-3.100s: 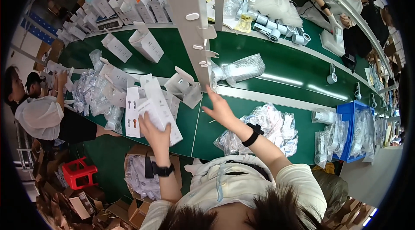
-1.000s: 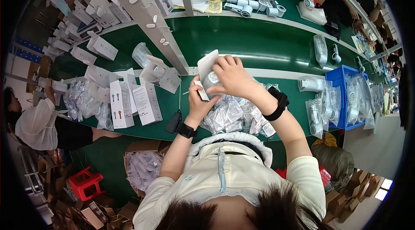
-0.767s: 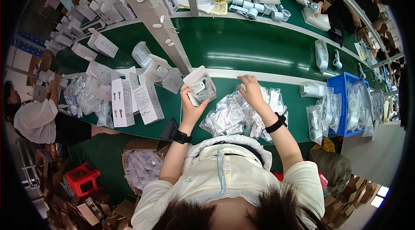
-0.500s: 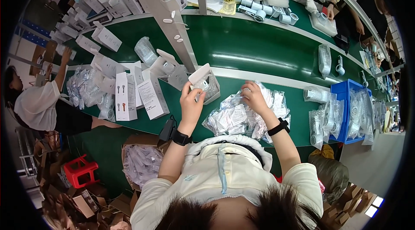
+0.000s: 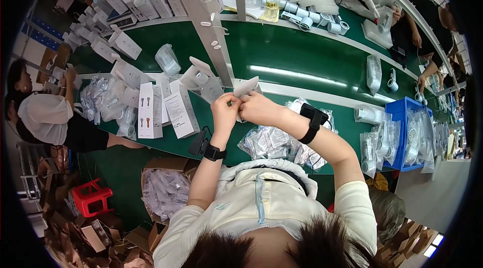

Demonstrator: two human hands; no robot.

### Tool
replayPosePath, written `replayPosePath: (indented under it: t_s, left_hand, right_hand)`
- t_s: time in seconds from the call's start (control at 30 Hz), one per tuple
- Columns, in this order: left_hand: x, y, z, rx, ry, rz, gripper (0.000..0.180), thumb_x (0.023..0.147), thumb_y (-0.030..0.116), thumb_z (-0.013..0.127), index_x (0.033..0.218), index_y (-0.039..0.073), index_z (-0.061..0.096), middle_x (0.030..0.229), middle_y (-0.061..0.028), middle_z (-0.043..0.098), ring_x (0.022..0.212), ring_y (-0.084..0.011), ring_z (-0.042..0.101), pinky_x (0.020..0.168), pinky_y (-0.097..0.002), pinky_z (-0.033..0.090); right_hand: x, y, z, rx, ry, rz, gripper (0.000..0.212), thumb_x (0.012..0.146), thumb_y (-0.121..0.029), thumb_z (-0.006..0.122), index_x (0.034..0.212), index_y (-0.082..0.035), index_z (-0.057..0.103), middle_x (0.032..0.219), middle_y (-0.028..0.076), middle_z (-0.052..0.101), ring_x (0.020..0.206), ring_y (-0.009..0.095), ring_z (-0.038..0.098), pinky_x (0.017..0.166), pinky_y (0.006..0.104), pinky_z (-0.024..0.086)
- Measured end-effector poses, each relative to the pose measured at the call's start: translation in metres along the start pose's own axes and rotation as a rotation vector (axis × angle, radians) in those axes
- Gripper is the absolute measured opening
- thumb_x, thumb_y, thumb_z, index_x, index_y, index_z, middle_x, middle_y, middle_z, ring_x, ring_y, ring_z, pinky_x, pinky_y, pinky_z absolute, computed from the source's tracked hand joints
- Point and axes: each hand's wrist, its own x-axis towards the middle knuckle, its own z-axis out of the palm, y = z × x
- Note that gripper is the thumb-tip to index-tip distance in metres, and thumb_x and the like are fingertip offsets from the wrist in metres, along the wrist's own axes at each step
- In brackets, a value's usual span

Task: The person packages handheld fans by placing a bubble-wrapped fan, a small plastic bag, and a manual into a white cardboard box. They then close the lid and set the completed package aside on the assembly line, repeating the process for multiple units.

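An opened white carton (image 5: 247, 87) stands at the table's far edge in front of me, its flap raised. My left hand (image 5: 225, 111) is at the carton's left side, fingers curled and thumb and forefinger pinched. Close beside it my right hand (image 5: 259, 108) has its fingers bent together at the carton's mouth; whatever they grip is hidden. Both hands cover most of the carton and its contents. Under my right forearm lies a pile of small clear packets (image 5: 271, 142) with white papers and parts inside.
To the left stand several white cartons (image 5: 181, 112) and bagged items (image 5: 113, 102). A blue bin (image 5: 397, 112) with bubble-wrapped pieces sits at the right. A metal post (image 5: 204, 31) rises beyond my hands. A cardboard box (image 5: 166, 187) and a red stool (image 5: 92, 197) are below. Other people work nearby.
My right hand has moved left from the packet pile to the carton, joining my left hand. My left fingers have drawn together. The view has shifted slightly.
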Motion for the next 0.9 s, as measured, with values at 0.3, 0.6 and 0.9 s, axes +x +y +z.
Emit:
replayPosePath:
  t_s: [0.3,0.6,0.9]
  left_hand:
    - [-0.001,-0.012,-0.002,-0.091,0.048,-0.027,0.011,0.067,0.004,0.066,0.07,-0.004,0.059,0.08,-0.0114,0.062,0.055,-0.0155,0.052,0.053,-0.0258,0.042]
    - [-0.005,-0.016,-0.006,-0.127,-0.106,-0.07,0.016,0.07,0.003,0.065,0.083,-0.003,0.059,0.093,-0.0095,0.059,0.073,-0.0143,0.055,0.062,-0.0251,0.043]
    - [-0.015,-0.12,-0.066,0.899,0.125,-0.105,0.063,0.066,0.011,0.068,0.121,0.004,0.039,0.13,-0.0212,0.031,0.122,-0.0388,0.026,0.094,-0.0472,0.028]
  right_hand:
    - [-0.029,-0.008,-0.012,0.169,0.475,0.14,0.023,0.065,-0.011,0.06,0.087,-0.009,0.059,0.084,0.002,0.057,0.08,0.018,0.053,0.074,0.0318,0.041]
    - [-0.011,-0.005,0.011,0.4,-0.105,0.311,0.032,0.068,-0.012,0.063,0.098,-0.004,0.057,0.096,0.007,0.057,0.093,0.023,0.053,0.079,0.0347,0.041]
    - [-0.032,-0.006,0.095,0.863,0.497,0.583,0.094,0.055,-0.019,0.08,0.13,-0.003,0.026,0.128,0.015,0.037,0.118,0.027,0.037,0.098,0.0343,0.031]
